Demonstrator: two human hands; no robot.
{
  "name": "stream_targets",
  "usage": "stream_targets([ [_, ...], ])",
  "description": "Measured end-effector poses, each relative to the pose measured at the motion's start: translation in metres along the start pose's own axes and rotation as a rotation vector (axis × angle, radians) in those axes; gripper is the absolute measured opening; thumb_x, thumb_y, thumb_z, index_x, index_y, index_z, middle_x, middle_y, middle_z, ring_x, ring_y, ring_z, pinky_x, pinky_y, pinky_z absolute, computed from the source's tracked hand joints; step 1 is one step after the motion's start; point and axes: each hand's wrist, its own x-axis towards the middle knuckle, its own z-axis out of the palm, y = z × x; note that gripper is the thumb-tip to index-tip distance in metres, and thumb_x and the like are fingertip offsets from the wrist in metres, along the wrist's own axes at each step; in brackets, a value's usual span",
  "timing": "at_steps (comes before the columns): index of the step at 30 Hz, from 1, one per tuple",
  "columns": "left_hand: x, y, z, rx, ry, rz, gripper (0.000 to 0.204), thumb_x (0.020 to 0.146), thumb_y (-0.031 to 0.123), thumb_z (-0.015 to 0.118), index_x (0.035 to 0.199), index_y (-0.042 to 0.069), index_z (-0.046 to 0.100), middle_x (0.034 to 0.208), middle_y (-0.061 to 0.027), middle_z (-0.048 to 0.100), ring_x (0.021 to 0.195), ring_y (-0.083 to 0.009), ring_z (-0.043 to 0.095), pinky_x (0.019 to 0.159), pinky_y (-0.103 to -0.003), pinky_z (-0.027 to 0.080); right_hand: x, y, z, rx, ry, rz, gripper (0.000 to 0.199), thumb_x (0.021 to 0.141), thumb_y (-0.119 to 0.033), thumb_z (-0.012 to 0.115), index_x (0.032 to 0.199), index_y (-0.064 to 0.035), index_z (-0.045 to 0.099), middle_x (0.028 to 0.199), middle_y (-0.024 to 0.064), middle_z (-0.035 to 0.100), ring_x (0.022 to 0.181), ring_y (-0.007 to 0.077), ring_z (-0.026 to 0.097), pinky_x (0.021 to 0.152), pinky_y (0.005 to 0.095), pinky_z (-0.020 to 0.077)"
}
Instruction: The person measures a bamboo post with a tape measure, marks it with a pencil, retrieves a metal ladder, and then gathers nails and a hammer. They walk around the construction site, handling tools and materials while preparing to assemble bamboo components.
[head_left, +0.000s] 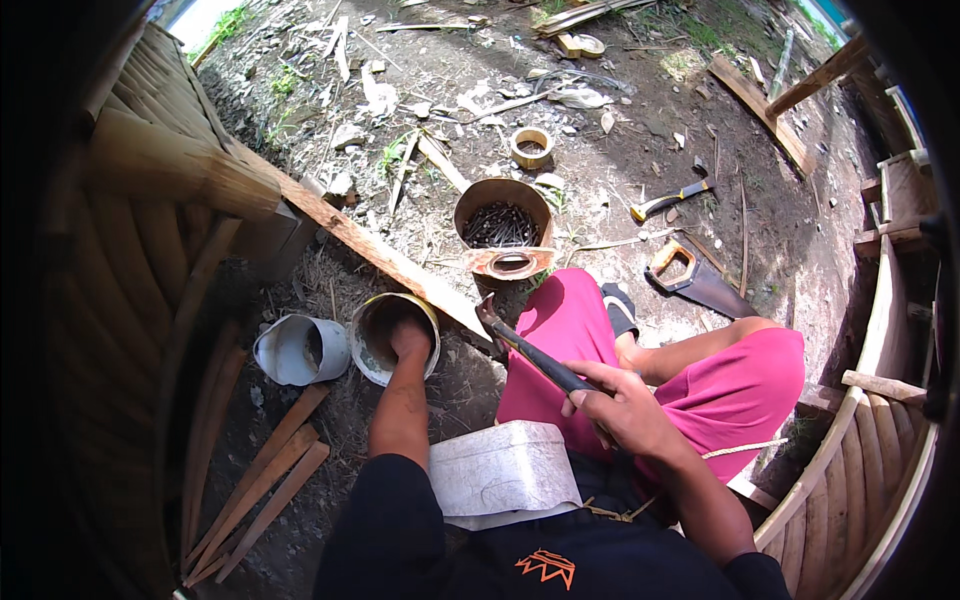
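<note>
My left hand point(408, 338) reaches down into a white bucket point(433, 352) with a yellowish rim; its fingers are hidden inside. Wrapped round the dark handle of a claw hammer point(540, 362) is my right hand point(622, 405), and the hammer's metal head points away from me over my left knee. A white, scuffed box-like container point(500, 465) rests at my waist. In front of the bucket stands a round brown tin point(545, 215) filled with nails point(500, 226); its bent lid hangs on the near side.
A hand saw point(700, 285) and another hammer point(672, 200) lie on the dirt at right. A tape roll point(531, 147) sits beyond the tin. Left of me are a white pail point(302, 350), wooden strips point(265, 490) and a long plank point(350, 235). Curved wooden slats point(880, 450) stand at right.
</note>
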Motion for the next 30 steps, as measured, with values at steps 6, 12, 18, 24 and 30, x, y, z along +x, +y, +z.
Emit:
stream_targets([
  [6,-0.021,-0.02,-0.041,-0.409,0.07,-0.012,0.027,0.077,0.017,0.068,0.099,0.001,0.068,0.101,-0.0241,0.068,0.094,-0.0388,0.067,0.083,-0.046,0.054,-0.006,-0.012,-0.007,0.046,-0.034,0.021,0.046,0.089,-0.012,0.053,0.132,0.004,0.049,0.083,0.0008,0.066,0.049,0.0048,0.048,0.045,0.0216,0.0394],
  [12,-0.067,-0.02,-0.098,-1.121,-0.135,0.059,0.013,0.085,-0.001,0.057,0.097,0.0,0.053,0.084,-0.01,0.064,0.072,-0.0196,0.064,0.064,-0.032,0.053,-0.017,-0.038,-0.02,0.068,-0.044,-0.021,0.046,0.089,-0.01,0.053,0.133,0.0054,0.049,0.085,0.0018,0.065,0.05,0.0038,0.047,0.044,0.0197,0.0379],
  [18,-0.116,0.049,-0.188,-1.64,-0.29,0.04,0.018,0.089,0.007,0.047,0.106,0.005,0.045,0.075,-0.0011,0.043,0.064,-0.0125,0.046,0.058,-0.028,0.045,-0.042,-0.071,-0.046,0.146,-0.01,-0.13,0.05,0.085,-0.018,0.054,0.13,0.0059,0.053,0.085,0.0038,0.066,0.048,0.0032,0.043,0.042,0.0188,0.0323],
  [24,-0.055,0.174,-0.23,-0.711,0.233,0.722,0.033,0.09,0.026,0.061,0.071,-0.001,0.054,0.057,-0.0099,0.053,0.05,-0.0193,0.046,0.051,-0.037,0.038,-0.047,-0.091,-0.075,0.09,0.139,-0.219,0.047,0.09,-0.017,0.055,0.128,0.0101,0.051,0.082,0.0098,0.065,0.059,0.0093,0.056,0.046,0.0217,0.0411],
  [30,0.031,0.241,-0.184,0.482,0.036,0.852,0.017,0.085,0.013,0.057,0.088,0.006,0.072,0.092,-0.0149,0.072,0.086,-0.0294,0.071,0.075,-0.04,0.057,-0.038,-0.079,-0.085,0.214,0.279,-0.258,0.043,0.092,-0.011,0.051,0.131,0.0077,0.048,0.082,0.0065,0.063,0.048,0.0053,0.045,0.045,0.0205,0.0372],
])
